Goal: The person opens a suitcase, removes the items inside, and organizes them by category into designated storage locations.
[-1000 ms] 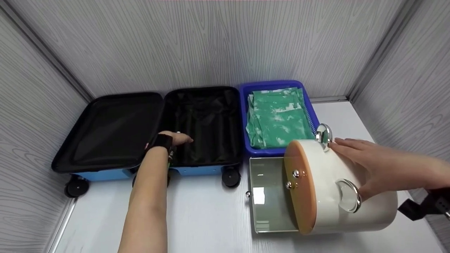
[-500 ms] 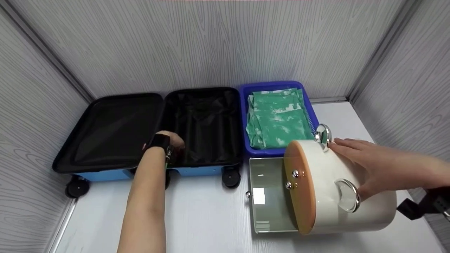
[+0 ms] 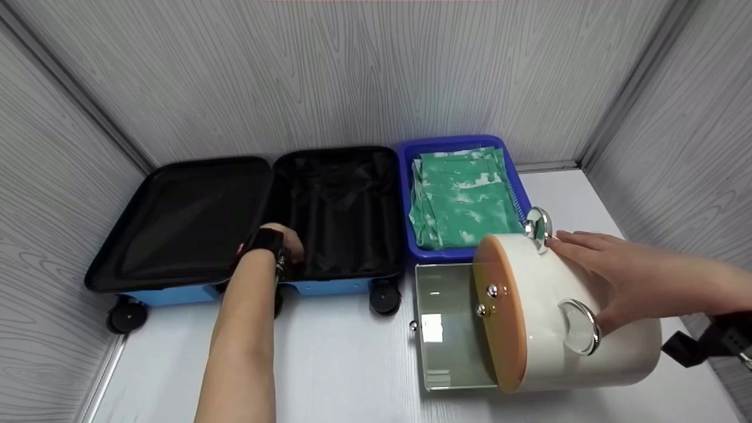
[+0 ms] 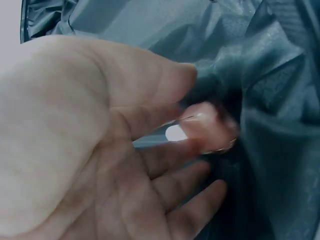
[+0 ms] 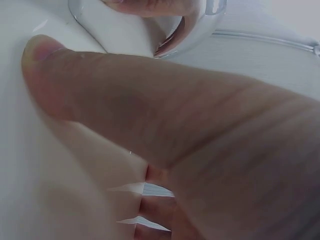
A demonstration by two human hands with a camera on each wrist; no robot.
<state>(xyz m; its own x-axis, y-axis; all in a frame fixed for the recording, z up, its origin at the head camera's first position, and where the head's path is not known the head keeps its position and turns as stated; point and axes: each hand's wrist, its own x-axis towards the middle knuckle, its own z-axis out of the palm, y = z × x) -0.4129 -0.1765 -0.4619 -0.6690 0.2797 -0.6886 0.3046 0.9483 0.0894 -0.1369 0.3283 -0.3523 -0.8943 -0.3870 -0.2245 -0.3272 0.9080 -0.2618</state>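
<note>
An open suitcase (image 3: 194, 223) with a blue shell and black lining lies at the left. My left hand (image 3: 288, 241) reaches into its right half, fingers bent downward. In the left wrist view, those fingers are around a small pinkish shiny thing (image 4: 212, 127) with a white patch; blur hides its kind and how firmly it is held. My right hand (image 3: 611, 276) lies spread on a cream drawer box (image 3: 546, 282) with an orange front and chrome handles. Its fingertips are at the upper handle, the thumb by the lower one. The box's clear drawer (image 3: 449, 352) stands pulled out to the left.
Beside the suitcase, a blue basket (image 3: 440, 255) holds folded green-and-white cloth (image 3: 464, 194). Black wheels (image 3: 386, 298) stick out from the suitcase's near side. Grey wood-patterned walls (image 3: 335, 76) enclose the white table (image 3: 341, 364).
My left hand has drawn slightly back toward me and lower into the suitcase, its fingers turning from stretched out to bent down. The right hand and drawer box stay nearly still.
</note>
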